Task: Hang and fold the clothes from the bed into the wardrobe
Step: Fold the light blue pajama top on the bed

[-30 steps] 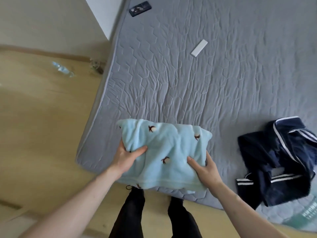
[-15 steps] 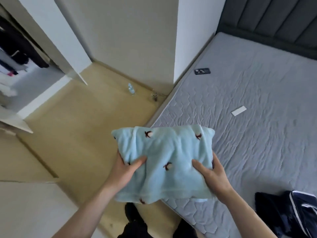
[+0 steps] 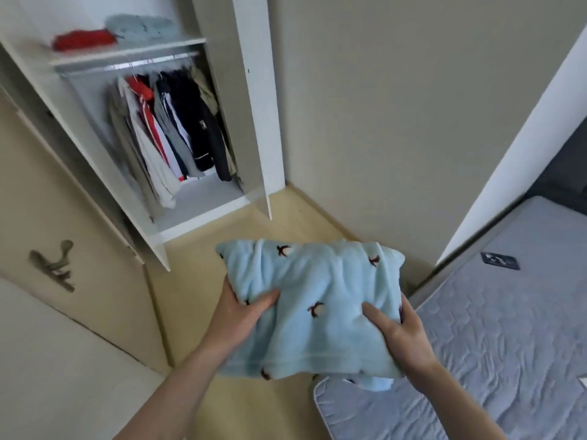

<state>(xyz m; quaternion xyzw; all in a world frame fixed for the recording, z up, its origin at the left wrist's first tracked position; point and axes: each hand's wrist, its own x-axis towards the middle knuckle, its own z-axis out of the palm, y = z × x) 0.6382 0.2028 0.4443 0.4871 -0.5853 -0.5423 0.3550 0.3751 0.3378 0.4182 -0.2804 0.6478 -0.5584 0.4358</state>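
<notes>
Both hands' grip, left hand [image 3: 244,308] and right hand [image 3: 398,328], clamps the folded blue garment [image 3: 313,308], fingers hidden beneath.

1. Folded garment [image 3: 314,300]: pale blue fleece, scattered small dark brown-and-white penguin motifs.
2. Mattress [image 3: 495,354], near right: grey, quilted hexagon pattern.
3. Wardrobe [image 3: 257,100], far left: white.
4. Hanging clothes [image 3: 171,128]: beige, white, red, navy, black.
5. Top-shelf pile [image 3: 83,39]: red.

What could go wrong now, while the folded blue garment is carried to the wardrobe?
The light blue garment is held only at its sides by the left hand and right hand; a loose layer hangs below, so the fold may open. The top shelf already holds folded items, so space there looks tight.
</notes>
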